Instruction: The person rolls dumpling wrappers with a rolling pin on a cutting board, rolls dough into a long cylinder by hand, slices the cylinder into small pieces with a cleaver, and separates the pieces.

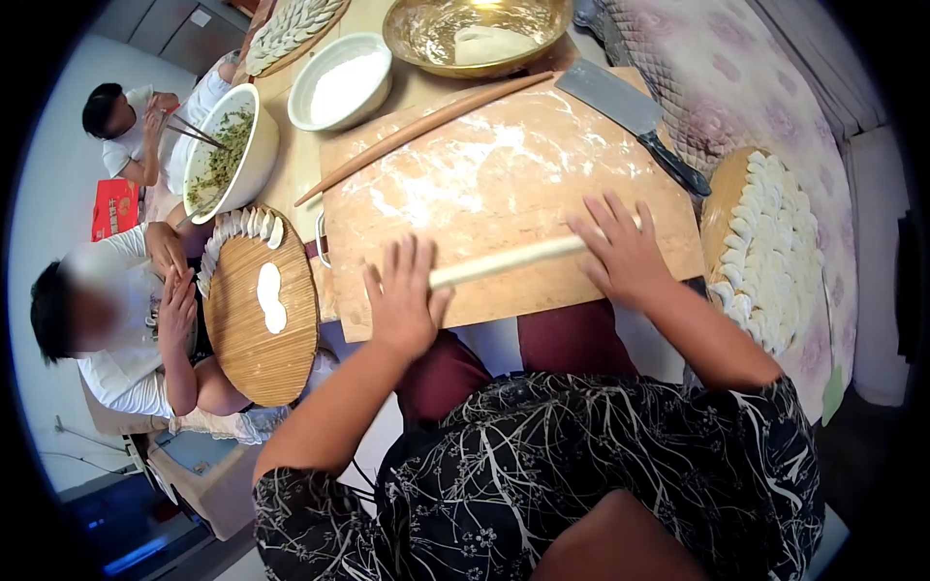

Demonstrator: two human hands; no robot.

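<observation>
Right hand (625, 254) and left hand (402, 298) splayed flat, palms down on a dough rope (509, 261), gripping nothing. Rope runs crosswise under both, middle exposed between them. Ends partly covered, can't call full length.

Around the hands, big to small:
- Bench (291, 160): ahead of left hand, carries the bowls.
- Seated person (126, 387): well left of left hand, own hands together, can't tell what's in them.
- Board (465, 213): under both hands, floured.
- Round mat (252, 344): left of left hand; two wrappers (271, 300) touching, dumplings along its far side.
- Dumpling tray (727, 184): right of right hand, rows packed tight.
- Brass bowl (475, 70): well ahead of both hands, dough lump (489, 44) inside.
- Filling bowl (263, 150): ahead-left of left hand, chopsticks in it.
- Flour bowl (302, 92): ahead of left hand.
- Rolling pin (436, 131): slanted on the board, ahead of left hand.
- Cleaver (615, 102): ahead of right hand, handle over the board's right edge.

Rope should be light, soft, stretchy; will dent or neck if pinched. Likely slides a bit on flour. Best contact: flat palms, even load. To lift, support underneath near both ends.

Edges: heels of both hands sit at the board's near edge, so little travel backward. Room is forward, over floured wood; limits are pin ahead-left, cleaver ahead-right.
</observation>
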